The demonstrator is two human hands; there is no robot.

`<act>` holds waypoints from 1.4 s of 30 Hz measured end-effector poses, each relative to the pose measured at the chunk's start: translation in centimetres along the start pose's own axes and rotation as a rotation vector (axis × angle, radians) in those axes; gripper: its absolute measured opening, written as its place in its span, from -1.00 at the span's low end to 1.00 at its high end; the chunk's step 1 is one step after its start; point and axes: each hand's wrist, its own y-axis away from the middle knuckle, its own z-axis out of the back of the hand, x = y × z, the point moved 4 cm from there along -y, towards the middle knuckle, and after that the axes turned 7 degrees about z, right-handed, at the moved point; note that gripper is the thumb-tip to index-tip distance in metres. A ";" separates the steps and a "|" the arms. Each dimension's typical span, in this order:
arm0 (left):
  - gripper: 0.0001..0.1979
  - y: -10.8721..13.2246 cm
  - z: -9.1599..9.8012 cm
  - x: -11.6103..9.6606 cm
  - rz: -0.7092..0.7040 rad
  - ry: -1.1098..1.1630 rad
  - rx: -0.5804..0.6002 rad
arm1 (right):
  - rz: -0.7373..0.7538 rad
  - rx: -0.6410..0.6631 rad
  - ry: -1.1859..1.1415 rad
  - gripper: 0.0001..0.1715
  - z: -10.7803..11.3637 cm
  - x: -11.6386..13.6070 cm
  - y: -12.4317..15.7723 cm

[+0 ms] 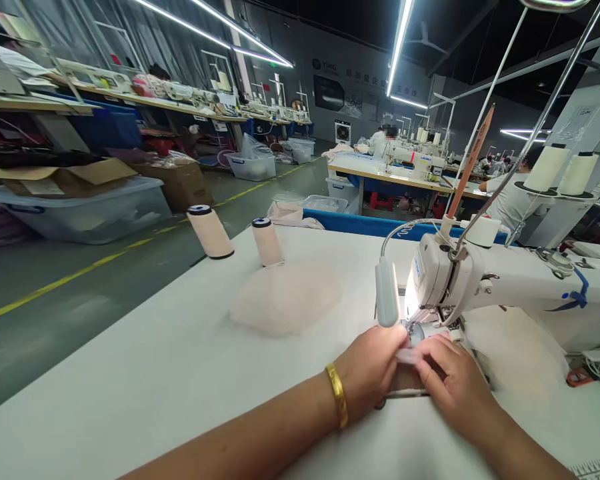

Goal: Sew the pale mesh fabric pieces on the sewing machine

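A white sewing machine (510, 287) stands on the right of the table, and both hands work just in front of its needle area. A narrow pale, translucent strip (407, 356) runs between the hands. My left hand (370, 370), with a gold bracelet (337, 395) at its wrist, is closed on the strip's left side, its fingertips close to the presser foot. My right hand (453, 380) pinches the strip from the right. The hands partly hide the strip and the machine's bed. A small grey lamp (387, 293) hangs above the left fingertips.
Sheer beige fabric (287, 297) lies left on the white table (180, 380), and more sheer fabric (520, 357) lies right under the machine arm. Two thread cones (211, 232) stand at the far left edge. A ruler (597, 468) shows at bottom right. Other people sit at machines beyond.
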 end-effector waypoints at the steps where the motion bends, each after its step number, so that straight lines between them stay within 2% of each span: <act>1: -0.85 -0.3 0.1 0.1 0.020 0.043 0.023 | -0.039 -0.025 -0.029 -0.79 0.1 -0.1 0.0; 4: -0.85 -0.9 0.4 0.1 0.016 0.074 0.059 | -0.135 -0.072 -0.082 -0.79 0.3 -0.2 -0.1; 7: -0.81 -1.0 0.7 -0.1 -0.070 0.034 0.036 | -0.156 -0.067 -0.086 -0.78 0.4 -0.2 -0.1; 10: -0.78 -0.9 0.8 -0.3 -0.142 -0.030 0.003 | -0.073 -0.025 -0.042 -0.78 0.4 0.0 -0.1; 15: -0.82 0.3 0.2 -0.4 -0.222 -0.128 0.029 | 0.180 0.122 0.131 -0.74 0.4 1.0 0.3; 22: -0.75 1.7 -0.1 -0.6 -0.334 -0.111 0.039 | 0.269 0.125 0.282 -0.72 1.0 1.4 0.5; 29: -0.76 1.7 0.0 -0.8 -0.339 -0.161 0.023 | 0.277 0.117 0.319 -0.71 0.9 1.3 0.4; 34: -0.76 1.5 -0.3 -0.4 -0.321 -0.164 0.053 | 0.266 0.097 0.360 -0.68 0.5 0.6 0.5; 42: -0.82 0.8 0.2 -0.2 -0.296 -0.176 0.052 | 0.186 0.153 0.322 -0.67 -0.2 -0.4 0.4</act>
